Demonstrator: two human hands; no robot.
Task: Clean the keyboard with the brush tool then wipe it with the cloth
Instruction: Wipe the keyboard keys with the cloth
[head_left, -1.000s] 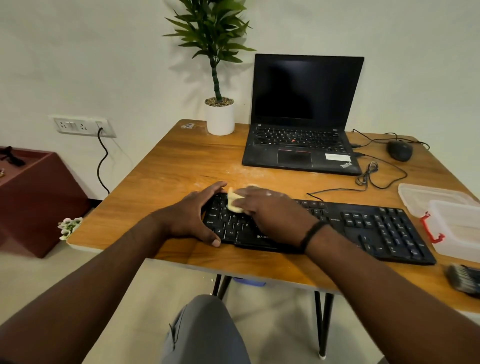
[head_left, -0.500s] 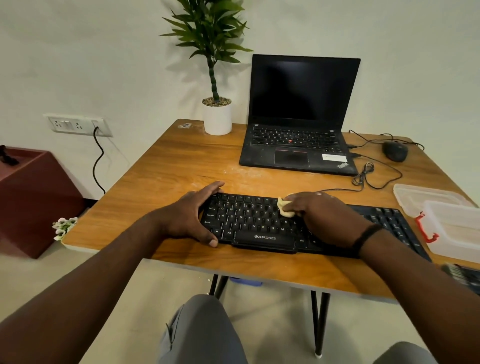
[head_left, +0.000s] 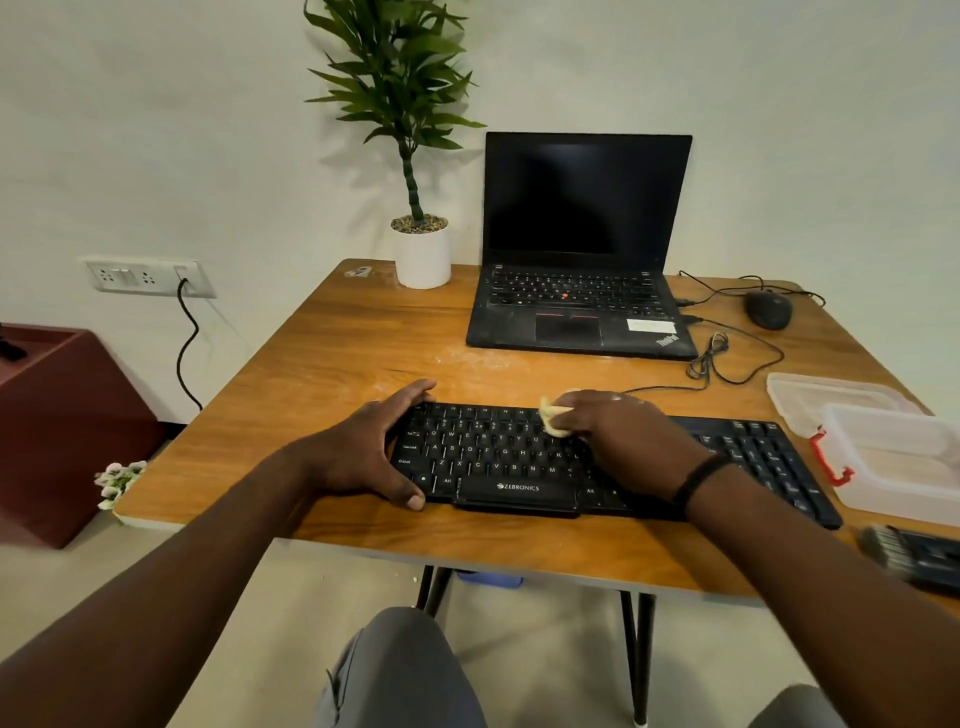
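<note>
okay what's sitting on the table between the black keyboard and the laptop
In the head view, mostly bare wood of the table with a pale dusty smear lies between the keyboard and the laptop. To the right, a black cable crosses it.

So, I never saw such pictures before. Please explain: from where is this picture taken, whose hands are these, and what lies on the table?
There is no machine. A camera worn on a person's head looks down at their own hands. The left hand steadies the black keyboard; the right hand presses a pale cloth on its keys. On the wooden table also lie a laptop, a potted plant, a mouse, clear plastic boxes, and the brush tool at the right edge.
</note>
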